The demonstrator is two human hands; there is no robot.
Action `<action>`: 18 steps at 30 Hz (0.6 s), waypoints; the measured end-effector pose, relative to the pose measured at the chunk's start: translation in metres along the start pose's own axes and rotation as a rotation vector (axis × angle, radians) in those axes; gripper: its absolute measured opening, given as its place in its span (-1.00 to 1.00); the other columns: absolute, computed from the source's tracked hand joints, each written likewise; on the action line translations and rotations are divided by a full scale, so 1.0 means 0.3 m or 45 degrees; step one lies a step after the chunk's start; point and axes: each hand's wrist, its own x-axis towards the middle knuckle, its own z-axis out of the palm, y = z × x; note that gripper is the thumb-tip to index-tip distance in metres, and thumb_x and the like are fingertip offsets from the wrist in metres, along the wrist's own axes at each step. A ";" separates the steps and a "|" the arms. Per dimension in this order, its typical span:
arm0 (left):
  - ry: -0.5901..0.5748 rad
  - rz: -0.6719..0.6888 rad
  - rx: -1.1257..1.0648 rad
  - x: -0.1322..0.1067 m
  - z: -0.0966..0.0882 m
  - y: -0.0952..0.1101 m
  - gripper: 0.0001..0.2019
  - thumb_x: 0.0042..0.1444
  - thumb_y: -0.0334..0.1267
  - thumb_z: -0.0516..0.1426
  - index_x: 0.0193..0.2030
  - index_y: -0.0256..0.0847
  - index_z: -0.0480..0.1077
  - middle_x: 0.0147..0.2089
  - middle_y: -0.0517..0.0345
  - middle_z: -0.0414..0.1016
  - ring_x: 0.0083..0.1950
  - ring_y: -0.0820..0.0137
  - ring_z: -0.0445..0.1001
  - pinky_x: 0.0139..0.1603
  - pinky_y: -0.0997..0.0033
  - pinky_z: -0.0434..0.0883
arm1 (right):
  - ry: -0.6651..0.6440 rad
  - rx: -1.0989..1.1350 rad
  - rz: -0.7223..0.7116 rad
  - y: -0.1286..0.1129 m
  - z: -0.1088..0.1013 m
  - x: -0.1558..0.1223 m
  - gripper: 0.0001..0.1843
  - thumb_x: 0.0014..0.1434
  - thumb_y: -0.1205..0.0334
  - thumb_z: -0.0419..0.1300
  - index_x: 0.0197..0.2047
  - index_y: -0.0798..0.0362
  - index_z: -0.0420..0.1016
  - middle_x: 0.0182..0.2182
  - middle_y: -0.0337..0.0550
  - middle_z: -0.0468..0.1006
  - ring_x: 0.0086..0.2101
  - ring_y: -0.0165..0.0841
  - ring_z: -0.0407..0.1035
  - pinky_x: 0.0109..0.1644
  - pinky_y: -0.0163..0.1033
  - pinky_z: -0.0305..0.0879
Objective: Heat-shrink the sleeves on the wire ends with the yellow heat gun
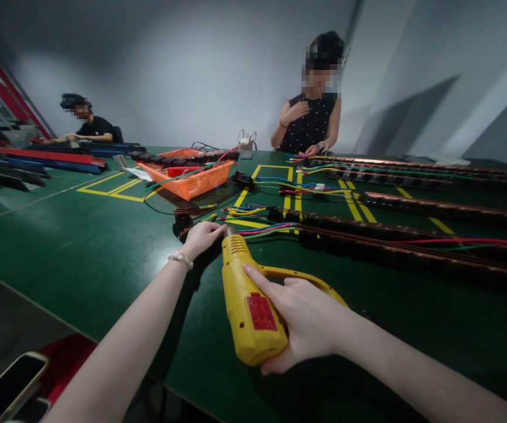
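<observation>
My right hand (301,320) is wrapped round the handle of a yellow heat gun (248,299) with a red vent panel, its nozzle pointing away from me. Just ahead of the nozzle my left hand (202,236), a bead bracelet on the wrist, rests closed over a small black part (181,225) and coloured wires (253,230) on the green table (81,252). What the left fingers grip is hidden beneath them.
Long dark strips with copper rails (412,252) run across the table to the right. An orange basket (191,176) of parts stands at the back centre. One person sits opposite, another at the far left. A phone (9,385) lies at the lower left.
</observation>
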 end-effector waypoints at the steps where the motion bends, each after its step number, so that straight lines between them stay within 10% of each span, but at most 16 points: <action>1: 0.006 0.006 0.002 -0.001 0.000 0.001 -0.50 0.11 0.12 -0.08 -0.54 -0.22 0.41 -0.53 0.17 0.39 -0.45 0.41 0.30 -0.45 0.44 0.08 | -0.012 0.016 -0.001 0.002 -0.003 -0.006 0.40 -0.24 -0.39 0.24 0.40 0.12 -0.43 -0.13 0.08 0.52 -0.34 -0.13 0.44 -0.20 -0.11 0.22; 18: -0.001 -0.015 -0.233 -0.006 0.002 -0.016 -0.44 0.08 0.24 -0.07 -0.57 -0.24 0.34 -0.60 0.22 0.27 -0.53 0.48 0.19 -0.48 0.45 0.08 | -0.043 0.181 0.231 0.080 -0.025 -0.187 0.40 -0.30 -0.28 0.33 0.40 -0.02 -0.43 -0.06 -0.04 0.48 -0.23 -0.11 0.41 -0.10 -0.06 0.25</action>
